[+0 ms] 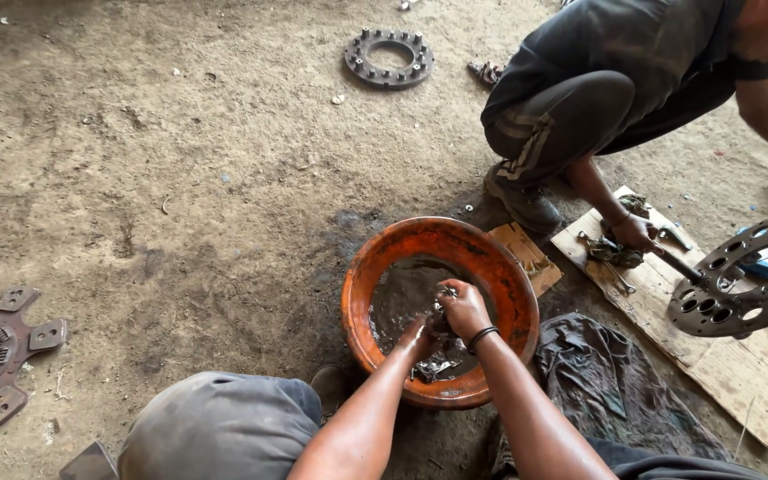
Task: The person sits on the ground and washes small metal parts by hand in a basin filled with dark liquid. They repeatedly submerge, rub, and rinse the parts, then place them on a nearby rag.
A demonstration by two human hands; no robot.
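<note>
Both forearms angle down into the orange basin [375, 267], wrists bent, and here's the right hand [464, 309] curled over a small metal part [447, 292] just above the dark, oily liquid. The left hand [417, 339] sits lower, fingers dipped in the murk; whether it grips anything, cannot tell. The basin is round, worn and grimy on packed dirt. Beside it a crumpled dark rag [611, 382], a pale wooden board [740, 373], a co-worker's hand [637, 233] on tools

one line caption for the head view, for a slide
Both hands, left and right, wash small metal parts in an orange basin on a dirt floor.
</note>
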